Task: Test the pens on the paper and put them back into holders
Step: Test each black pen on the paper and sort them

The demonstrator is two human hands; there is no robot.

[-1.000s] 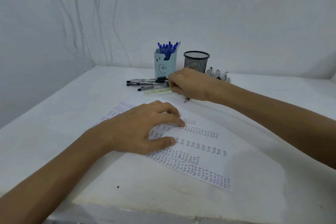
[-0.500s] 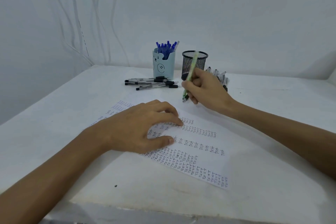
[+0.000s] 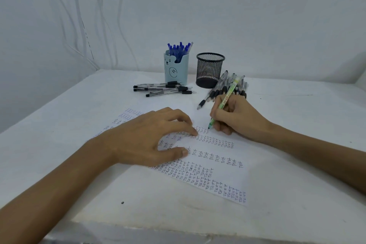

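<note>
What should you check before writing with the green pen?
1. Green pen gripped in the right hand: ok.
2. Tip down at the paper: ok; whether it touches, cannot tell.
3. Left hand pressing the paper flat: ok.
4. Blank space by the tip for a new word: ok, bare paper to the right of it.
5. Room in a holder afterwards: mesh cup looks empty, ok; blue cup already holds blue pens.
6. Loose pens clear of the paper: ok.
</note>
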